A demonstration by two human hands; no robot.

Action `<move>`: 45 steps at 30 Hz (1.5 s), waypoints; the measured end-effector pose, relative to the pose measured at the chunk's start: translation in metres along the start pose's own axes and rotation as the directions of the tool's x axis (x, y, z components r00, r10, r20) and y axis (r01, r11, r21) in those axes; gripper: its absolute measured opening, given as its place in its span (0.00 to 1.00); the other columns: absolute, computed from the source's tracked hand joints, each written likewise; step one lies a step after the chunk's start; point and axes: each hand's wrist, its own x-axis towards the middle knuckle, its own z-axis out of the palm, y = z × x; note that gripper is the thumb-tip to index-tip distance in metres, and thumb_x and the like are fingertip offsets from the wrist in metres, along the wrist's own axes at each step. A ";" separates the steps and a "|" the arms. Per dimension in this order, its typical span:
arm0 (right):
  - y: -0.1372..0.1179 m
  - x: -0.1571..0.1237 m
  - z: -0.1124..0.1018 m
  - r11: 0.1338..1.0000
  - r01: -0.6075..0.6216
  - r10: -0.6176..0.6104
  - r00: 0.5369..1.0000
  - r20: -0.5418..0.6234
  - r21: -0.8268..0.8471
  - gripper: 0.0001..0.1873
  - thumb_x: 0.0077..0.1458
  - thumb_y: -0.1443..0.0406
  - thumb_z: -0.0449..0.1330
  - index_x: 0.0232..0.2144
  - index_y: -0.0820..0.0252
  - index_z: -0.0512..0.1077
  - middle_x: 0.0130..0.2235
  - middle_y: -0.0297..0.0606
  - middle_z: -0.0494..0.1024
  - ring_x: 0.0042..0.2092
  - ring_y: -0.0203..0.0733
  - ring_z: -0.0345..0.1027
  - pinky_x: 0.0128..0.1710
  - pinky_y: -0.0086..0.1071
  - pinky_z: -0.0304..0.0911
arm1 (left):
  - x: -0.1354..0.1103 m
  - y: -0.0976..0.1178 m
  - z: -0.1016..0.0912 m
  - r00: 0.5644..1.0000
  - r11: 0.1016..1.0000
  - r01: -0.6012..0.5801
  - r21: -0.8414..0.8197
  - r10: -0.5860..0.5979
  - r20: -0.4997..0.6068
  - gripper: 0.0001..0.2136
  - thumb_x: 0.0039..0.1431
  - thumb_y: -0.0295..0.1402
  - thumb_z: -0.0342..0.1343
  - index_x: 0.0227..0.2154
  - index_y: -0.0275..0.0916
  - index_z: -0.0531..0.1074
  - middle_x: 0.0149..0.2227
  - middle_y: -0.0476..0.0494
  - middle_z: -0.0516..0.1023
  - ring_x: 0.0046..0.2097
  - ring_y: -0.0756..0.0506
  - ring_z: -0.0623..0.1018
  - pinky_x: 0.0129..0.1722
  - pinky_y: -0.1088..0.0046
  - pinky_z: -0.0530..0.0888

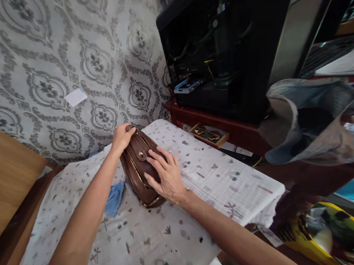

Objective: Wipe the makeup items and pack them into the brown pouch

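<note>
A brown leather bag (132, 169) with gold-coloured zippers and a snap flap rests on a white printed cloth (215, 175). At the bag's far upper end, my left hand (122, 138) is closed around its edge. My right hand (169, 176) lies on the bag's right side, fingers spread and stretched toward the snap flap. Its palm covers part of the leather. Close to the bag's left side is a crumpled blue cloth (114, 199). The bag's contents are hidden.
To the right stands a black computer case (206, 54) on a dark red desk (241, 128). A blue denim-like hat (313, 123) hangs over the desk edge. A yellow-edged bag (295, 234) sits below. On the left is a wooden panel (4, 181); a white card (76, 97) is against the patterned wall.
</note>
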 end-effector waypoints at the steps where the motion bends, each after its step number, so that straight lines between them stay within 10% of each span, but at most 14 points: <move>1: 0.001 -0.001 0.000 1.000 0.009 -0.009 1.000 0.008 -0.004 0.21 0.66 0.56 0.55 0.55 0.62 0.72 0.61 0.47 0.74 0.67 0.55 0.57 0.63 0.50 0.55 | 0.002 -0.003 -0.005 1.000 1.000 0.004 -0.001 -0.004 -0.002 0.08 0.54 0.39 0.55 0.26 0.40 0.72 0.25 0.49 0.72 0.31 0.45 0.70 0.34 0.69 0.64; 12: 0.000 -0.005 -0.003 0.996 0.062 -0.058 0.996 0.069 -0.057 0.30 0.62 0.45 0.57 0.57 0.58 0.72 0.66 0.50 0.68 0.69 0.61 0.51 0.67 0.57 0.49 | -0.007 -0.050 -0.032 0.992 0.986 0.122 0.111 -0.118 -0.040 0.10 0.51 0.41 0.58 0.21 0.41 0.73 0.21 0.49 0.72 0.29 0.44 0.72 0.31 0.70 0.63; 26: 0.000 -0.004 -0.003 0.998 0.065 -0.065 0.997 0.044 -0.004 0.28 0.64 0.49 0.56 0.58 0.60 0.71 0.66 0.51 0.67 0.70 0.59 0.51 0.66 0.55 0.50 | -0.030 -0.021 -0.045 0.998 0.983 0.007 0.182 -0.017 0.055 0.08 0.54 0.37 0.56 0.25 0.40 0.73 0.24 0.48 0.72 0.30 0.43 0.72 0.34 0.68 0.65; 32: -0.001 -0.004 -0.003 0.998 0.059 -0.059 0.997 0.049 -0.012 0.27 0.63 0.49 0.57 0.56 0.60 0.72 0.65 0.52 0.68 0.69 0.59 0.53 0.66 0.55 0.51 | -0.009 0.001 -0.027 0.994 0.993 -0.033 0.110 0.020 0.111 0.16 0.51 0.34 0.61 0.44 0.40 0.78 0.40 0.44 0.81 0.41 0.41 0.77 0.42 0.67 0.70; 45: 0.000 -0.004 -0.002 0.998 0.052 -0.052 0.997 0.051 -0.018 0.27 0.64 0.51 0.56 0.58 0.62 0.71 0.65 0.54 0.67 0.69 0.59 0.52 0.64 0.56 0.54 | -0.011 0.010 -0.002 0.997 1.000 0.014 0.014 -0.015 0.080 0.07 0.50 0.38 0.60 0.30 0.41 0.78 0.32 0.46 0.79 0.37 0.42 0.75 0.38 0.68 0.67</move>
